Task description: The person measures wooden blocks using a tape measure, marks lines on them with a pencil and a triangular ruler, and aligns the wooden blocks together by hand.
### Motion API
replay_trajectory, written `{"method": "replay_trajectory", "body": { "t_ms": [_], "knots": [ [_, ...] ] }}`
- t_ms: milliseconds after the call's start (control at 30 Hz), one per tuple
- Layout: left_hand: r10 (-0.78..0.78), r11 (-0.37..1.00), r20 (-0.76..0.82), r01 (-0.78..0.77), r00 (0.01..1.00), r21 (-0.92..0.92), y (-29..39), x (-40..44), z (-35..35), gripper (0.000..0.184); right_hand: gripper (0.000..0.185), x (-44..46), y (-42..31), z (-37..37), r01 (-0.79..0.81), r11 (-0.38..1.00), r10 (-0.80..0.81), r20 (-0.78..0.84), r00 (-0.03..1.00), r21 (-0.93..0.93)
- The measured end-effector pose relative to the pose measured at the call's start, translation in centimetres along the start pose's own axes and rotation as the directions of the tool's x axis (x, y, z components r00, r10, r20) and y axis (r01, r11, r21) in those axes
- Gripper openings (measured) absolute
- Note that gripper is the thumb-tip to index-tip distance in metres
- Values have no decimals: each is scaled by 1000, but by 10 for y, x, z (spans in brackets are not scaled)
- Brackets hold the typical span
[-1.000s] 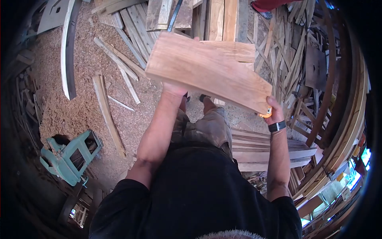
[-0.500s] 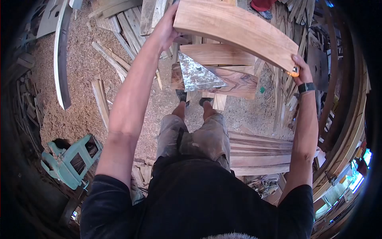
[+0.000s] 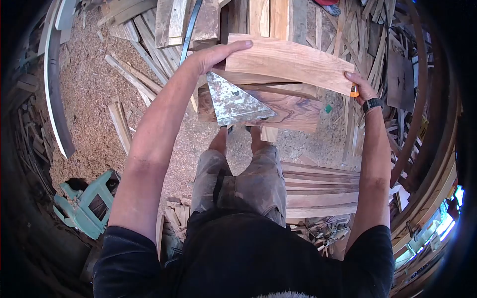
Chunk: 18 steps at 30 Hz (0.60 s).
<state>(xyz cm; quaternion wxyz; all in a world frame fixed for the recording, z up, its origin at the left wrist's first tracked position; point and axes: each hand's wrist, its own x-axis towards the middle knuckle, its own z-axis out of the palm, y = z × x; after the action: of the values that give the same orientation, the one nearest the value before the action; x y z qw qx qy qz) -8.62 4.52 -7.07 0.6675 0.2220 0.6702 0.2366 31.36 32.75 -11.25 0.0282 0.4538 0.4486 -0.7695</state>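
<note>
My left hand (image 3: pixel 218 55) grips the left end of a curved wooden board (image 3: pixel 290 62), its thumb lying on top. At the other end my right hand (image 3: pixel 363 87) is closed on the same board, and a small orange and black object (image 3: pixel 354 91), partly hidden, is tucked in that hand. The board is held up over other wood. Below it, a spotted metal triangle (image 3: pixel 238 100) lies on a dark-grained plank (image 3: pixel 295 110). Another curved piece beneath is partly covered by the held board.
Stacked planks (image 3: pixel 258 20) stand ahead, with scrap strips (image 3: pixel 134 79) on the sawdust floor to the left. A green metal machine part (image 3: pixel 92 203) is at lower left. Long boards (image 3: pixel 323 191) lie right of my legs. A person's red-clothed leg shows at the top edge.
Both hands have brought the board lower and nearer my body, and it has tilted so its broad face looks different. My left thumb now lies over the board's top.
</note>
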Motion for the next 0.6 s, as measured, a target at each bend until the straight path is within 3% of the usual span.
{"method": "replay_trajectory", "body": {
  "t_ms": [167,333,433,533,600],
  "knots": [
    [-89,994,27,87,996,69,-8,12,-9,121,77,0,13,21,-5,999,4,-13,1000,-41],
    [-140,961,23,130,990,245,4,11,-15,118,74,4,13,23,16,999,-17,-18,1000,-51],
    [-69,975,64,53,996,214,3,2,-14,111,75,4,11,22,-15,998,16,14,1000,-61],
    [-218,916,7,202,976,346,1,11,-22,104,75,8,13,27,-29,998,31,29,999,-64],
    [-187,920,-29,186,982,346,-5,11,-22,99,75,4,12,31,-3,996,4,17,1000,-84]
  ]
}}
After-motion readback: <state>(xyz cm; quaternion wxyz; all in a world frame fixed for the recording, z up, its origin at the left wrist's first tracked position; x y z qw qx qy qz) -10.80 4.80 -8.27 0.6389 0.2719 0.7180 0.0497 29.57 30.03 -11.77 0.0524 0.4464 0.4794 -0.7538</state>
